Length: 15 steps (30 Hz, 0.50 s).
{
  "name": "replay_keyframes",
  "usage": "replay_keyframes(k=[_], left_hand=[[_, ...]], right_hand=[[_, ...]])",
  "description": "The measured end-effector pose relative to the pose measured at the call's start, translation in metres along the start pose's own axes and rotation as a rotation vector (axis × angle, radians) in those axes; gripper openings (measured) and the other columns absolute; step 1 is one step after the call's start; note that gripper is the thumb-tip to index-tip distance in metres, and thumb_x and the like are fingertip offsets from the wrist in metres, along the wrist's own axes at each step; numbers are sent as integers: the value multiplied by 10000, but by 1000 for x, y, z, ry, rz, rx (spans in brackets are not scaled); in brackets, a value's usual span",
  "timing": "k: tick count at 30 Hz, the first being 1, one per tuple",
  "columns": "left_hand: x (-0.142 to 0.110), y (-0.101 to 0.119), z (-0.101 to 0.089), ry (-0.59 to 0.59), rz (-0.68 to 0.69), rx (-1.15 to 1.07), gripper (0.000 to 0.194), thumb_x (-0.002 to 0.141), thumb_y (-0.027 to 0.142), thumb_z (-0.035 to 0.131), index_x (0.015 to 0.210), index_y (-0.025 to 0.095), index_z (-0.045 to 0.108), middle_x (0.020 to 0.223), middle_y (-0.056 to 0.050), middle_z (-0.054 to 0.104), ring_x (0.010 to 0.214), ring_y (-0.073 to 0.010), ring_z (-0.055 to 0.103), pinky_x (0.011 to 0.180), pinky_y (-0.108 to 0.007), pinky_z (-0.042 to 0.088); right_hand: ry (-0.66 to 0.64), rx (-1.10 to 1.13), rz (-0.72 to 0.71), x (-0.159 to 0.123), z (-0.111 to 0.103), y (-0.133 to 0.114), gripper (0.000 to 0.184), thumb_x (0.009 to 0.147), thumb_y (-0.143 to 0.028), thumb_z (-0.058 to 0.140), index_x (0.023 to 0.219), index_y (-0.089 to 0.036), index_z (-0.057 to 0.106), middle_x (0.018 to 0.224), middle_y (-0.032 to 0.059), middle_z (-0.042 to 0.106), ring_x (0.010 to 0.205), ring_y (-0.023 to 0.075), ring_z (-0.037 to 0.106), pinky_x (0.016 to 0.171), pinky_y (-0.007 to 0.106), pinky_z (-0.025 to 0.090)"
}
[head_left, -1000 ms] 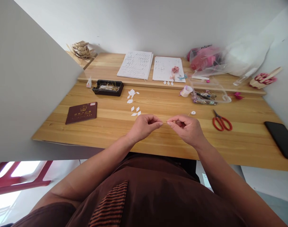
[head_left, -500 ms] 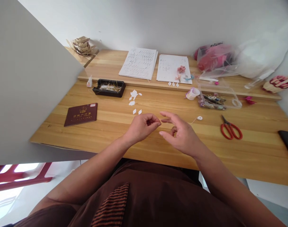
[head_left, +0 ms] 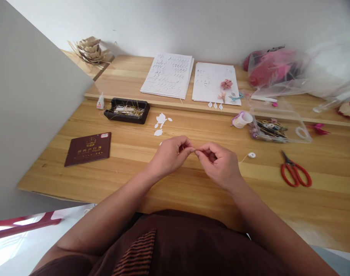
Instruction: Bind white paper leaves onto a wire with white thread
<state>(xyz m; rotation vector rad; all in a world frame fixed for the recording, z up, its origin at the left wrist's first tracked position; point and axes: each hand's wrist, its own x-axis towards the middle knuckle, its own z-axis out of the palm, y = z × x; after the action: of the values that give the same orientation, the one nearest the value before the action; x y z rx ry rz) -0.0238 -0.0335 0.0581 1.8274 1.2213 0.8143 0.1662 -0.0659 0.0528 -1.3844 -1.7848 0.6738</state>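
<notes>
1. My left hand [head_left: 173, 155] is pinched shut at thumb and forefinger, above the middle of the bench [head_left: 186, 197].
2. My right hand [head_left: 221, 165] is pinched the same way, its fingertips meeting those of the left. I cannot tell what sits between them (anything there is too fine to make out).
3. A small white spool [head_left: 251, 155] lies on the bench just beside my right hand, and a thin thread [head_left: 244, 158] trails from it towards my wrist.
4. Beyond my left hand lie white cut-outs [head_left: 161, 118], flat on the wood, with a single white petal [head_left: 158, 132] nearer me.
5. Off to the right, past the spool, rest red-handled scissors [head_left: 296, 172], tips pointing away from me.
6. Over on my left are a maroon booklet [head_left: 90, 151], a small white bottle [head_left: 100, 102] standing upright and, next to that, a black tray [head_left: 146, 112] of golden wires.
7. On the raised shelf [head_left: 126, 73] at the back, two stacks of paper lie side by side; a pink flower [head_left: 226, 84] sits on the right-hand stack, and three white leaf shapes [head_left: 215, 105] line its near edge.
</notes>
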Motion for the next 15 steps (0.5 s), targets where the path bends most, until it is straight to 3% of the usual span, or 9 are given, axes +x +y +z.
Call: replay_keyframes(k=[7, 13, 15], left_hand=[[8, -17, 11, 0, 15, -57, 127, 947, 268, 641, 856, 186, 675, 818, -12, 710, 756, -141, 603, 718, -272, 451], [11, -33, 5, 243, 25, -135, 222, 989, 361, 635, 894, 178, 717, 827, -26, 732, 748, -135, 621, 714, -268, 474], [10, -33, 3, 257, 72, -130, 256, 993, 404, 649, 906, 185, 751, 854, -40, 760, 770, -145, 642, 735, -280, 488]], right_hand=[[52, -27, -92, 3, 2, 23, 85, 933, -219, 684, 861, -220, 729, 717, 6, 713, 602, 133, 605, 577, 271, 465], [74, 106, 30, 4, 4, 30, 86, 925, -262, 717, 854, -218, 741, 747, 7, 748, 612, 134, 631, 578, 264, 487], [61, 115, 65, 3, 4, 29, 100, 926, -275, 716, 847, -219, 741, 740, 10, 746, 598, 135, 618, 554, 266, 471]])
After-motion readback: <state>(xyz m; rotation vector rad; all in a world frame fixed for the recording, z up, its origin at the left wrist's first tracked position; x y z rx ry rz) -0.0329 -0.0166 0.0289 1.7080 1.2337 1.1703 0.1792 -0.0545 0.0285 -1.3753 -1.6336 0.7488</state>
